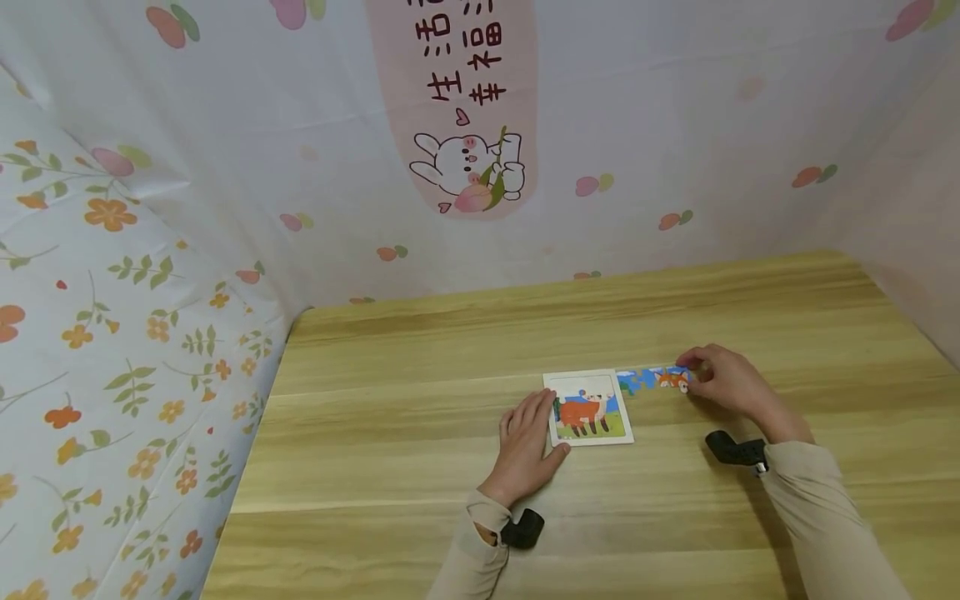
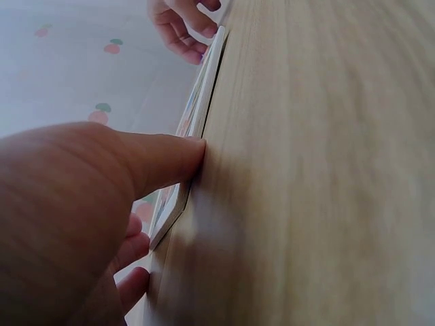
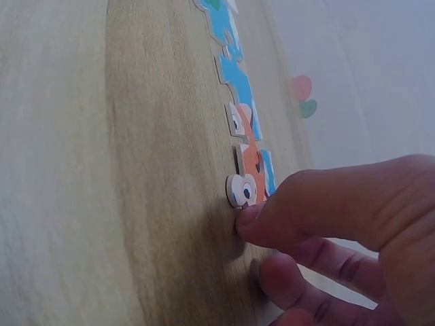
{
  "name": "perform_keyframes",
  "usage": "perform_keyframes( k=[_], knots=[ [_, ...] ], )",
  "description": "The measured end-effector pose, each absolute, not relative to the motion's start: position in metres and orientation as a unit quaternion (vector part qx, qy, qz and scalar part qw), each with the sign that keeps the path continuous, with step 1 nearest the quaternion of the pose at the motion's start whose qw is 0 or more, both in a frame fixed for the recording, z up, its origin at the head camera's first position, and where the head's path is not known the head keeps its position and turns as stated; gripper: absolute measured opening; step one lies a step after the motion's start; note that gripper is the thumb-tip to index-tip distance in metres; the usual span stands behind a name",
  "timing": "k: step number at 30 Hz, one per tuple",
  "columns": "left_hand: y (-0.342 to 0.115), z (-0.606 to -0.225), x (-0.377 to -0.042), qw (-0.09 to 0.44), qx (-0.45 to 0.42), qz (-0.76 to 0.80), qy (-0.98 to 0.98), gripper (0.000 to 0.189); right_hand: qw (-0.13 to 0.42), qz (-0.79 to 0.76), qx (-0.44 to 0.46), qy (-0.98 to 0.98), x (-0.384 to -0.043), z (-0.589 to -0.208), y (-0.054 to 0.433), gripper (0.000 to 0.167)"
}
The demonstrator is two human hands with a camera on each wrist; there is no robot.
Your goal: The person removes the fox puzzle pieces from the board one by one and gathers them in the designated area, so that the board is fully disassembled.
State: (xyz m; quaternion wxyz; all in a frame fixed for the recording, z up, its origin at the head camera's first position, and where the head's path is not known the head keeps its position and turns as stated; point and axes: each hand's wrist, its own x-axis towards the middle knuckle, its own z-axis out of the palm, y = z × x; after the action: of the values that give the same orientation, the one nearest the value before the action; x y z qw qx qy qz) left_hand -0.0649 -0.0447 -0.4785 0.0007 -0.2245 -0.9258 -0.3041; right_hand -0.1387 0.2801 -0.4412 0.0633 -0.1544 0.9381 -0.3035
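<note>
A square puzzle board with a pale frame lies on the table, its lower part filled with a picture of an orange animal's body and legs on grass. My left hand rests at the board's left side, fingers along that edge and thumb against the near edge. To the right of the board, a row of joined puzzle pieces shows blue sky and an orange fox face. My right hand pinches the fox-face puzzle piece at the row's right end between thumb and index finger; part of it is hidden behind the fingers.
The wood-grain table reaches back to a patterned cloth hanging behind it. Another flowered cloth hangs along the left side. Black wrist cameras are strapped to both wrists, close to the tabletop.
</note>
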Motion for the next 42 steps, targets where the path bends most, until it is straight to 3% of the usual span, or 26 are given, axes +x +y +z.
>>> perform_keyframes(
  k=[42],
  knots=[
    [-0.045, -0.479, -0.063, 0.003, -0.23, -0.318, -0.92, 0.069, 0.022, -0.343, -0.13, 0.93, -0.132, -0.452, 0.284, 0.019]
  ],
)
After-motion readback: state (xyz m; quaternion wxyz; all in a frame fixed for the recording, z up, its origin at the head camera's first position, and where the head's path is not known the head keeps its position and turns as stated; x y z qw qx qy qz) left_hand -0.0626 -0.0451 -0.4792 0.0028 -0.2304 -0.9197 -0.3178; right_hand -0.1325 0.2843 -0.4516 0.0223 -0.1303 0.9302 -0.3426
